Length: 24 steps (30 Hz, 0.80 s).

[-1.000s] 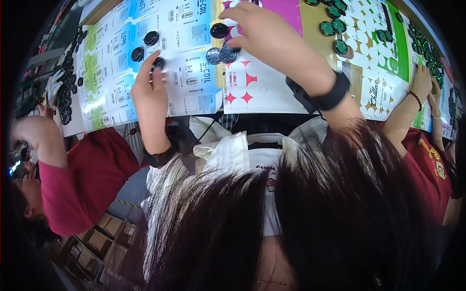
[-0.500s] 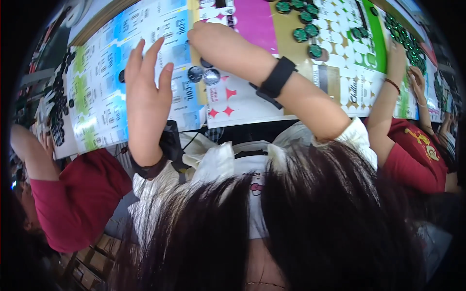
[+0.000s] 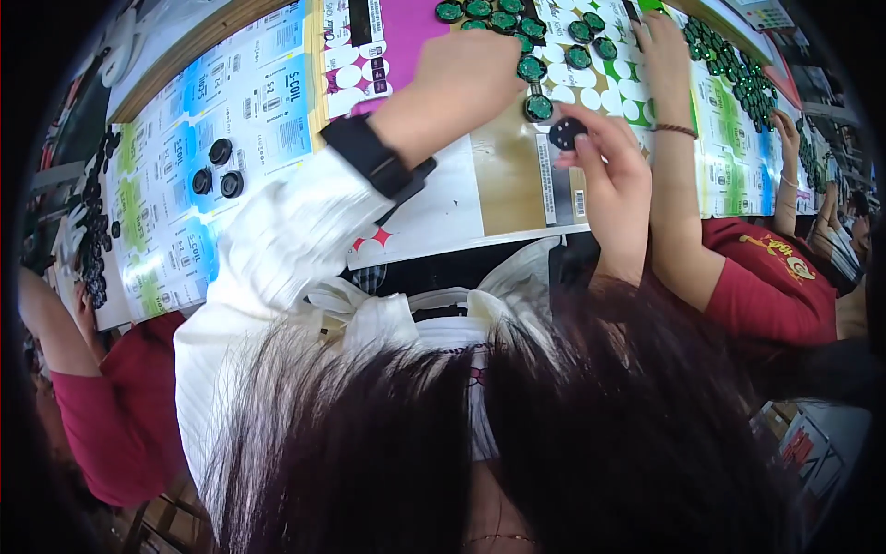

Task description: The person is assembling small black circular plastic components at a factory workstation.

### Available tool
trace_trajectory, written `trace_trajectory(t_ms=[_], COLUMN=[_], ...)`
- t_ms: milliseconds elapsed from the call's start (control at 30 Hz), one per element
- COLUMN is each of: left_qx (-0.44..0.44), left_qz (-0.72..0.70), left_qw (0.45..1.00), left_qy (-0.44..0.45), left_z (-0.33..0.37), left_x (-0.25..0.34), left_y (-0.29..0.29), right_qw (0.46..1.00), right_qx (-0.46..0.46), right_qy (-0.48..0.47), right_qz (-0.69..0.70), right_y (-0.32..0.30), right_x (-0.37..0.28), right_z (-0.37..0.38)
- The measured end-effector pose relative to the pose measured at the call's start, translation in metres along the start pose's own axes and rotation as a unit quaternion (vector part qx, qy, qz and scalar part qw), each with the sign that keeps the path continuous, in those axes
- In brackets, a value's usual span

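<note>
My left hand (image 3: 471,78), with a black band on its wrist, reaches across the table to the green-topped black round pieces. Its fingers are curled away and mostly hidden, so what they hold cannot be seen. One green-topped round piece (image 3: 532,68) is right beside those fingers, and another green-topped piece (image 3: 539,108) lies just nearer. My right hand (image 3: 616,175) pinches a small black disc (image 3: 567,135) with pale dots between thumb and fingers, above the printed sheets.
Three black round pieces (image 3: 220,150) rest on blue-and-white printed sheets at left. A wooden edge (image 3: 198,60) borders the far side. A co-worker's hand (image 3: 663,51) is close to my right hand, near a large cluster of green pieces (image 3: 734,69). Another co-worker's red sleeve (image 3: 120,415) is at left.
Both my hands have moved right. My left arm now stretches across to the green pieces. My right hand has drawn back nearer me and shows a black disc in its fingers.
</note>
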State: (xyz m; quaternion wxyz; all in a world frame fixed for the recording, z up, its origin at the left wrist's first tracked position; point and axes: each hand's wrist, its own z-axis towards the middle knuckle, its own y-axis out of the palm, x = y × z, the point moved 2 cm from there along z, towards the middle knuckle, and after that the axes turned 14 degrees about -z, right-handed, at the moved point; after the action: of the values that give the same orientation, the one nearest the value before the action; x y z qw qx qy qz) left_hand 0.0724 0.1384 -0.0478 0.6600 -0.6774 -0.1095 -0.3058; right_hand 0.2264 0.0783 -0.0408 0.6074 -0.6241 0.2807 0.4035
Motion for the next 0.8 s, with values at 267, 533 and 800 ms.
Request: trace_trajectory(t_ms=[267, 533, 800], left_qx=[-0.020, 0.024, 0.117], left_qz=[-0.135, -0.457, -0.677], left_qw=[0.990, 0.868, 0.637], left_qy=[-0.016, -0.192, 0.349], left_z=[0.009, -0.054, -0.072], left_x=[-0.025, 0.014, 0.003], left_y=[0.035, -0.032, -0.011], right_qw=[0.992, 0.958, 0.991], right_qx=[0.065, 0.005, 0.019], right_qy=[0.044, -0.016, -0.033], right_qz=[0.094, 0.285, 0.127], right_y=[0.004, 0.011, 0.025], right_x=[0.008, -0.028, -0.063], right_z=[-0.010, -0.001, -0.010])
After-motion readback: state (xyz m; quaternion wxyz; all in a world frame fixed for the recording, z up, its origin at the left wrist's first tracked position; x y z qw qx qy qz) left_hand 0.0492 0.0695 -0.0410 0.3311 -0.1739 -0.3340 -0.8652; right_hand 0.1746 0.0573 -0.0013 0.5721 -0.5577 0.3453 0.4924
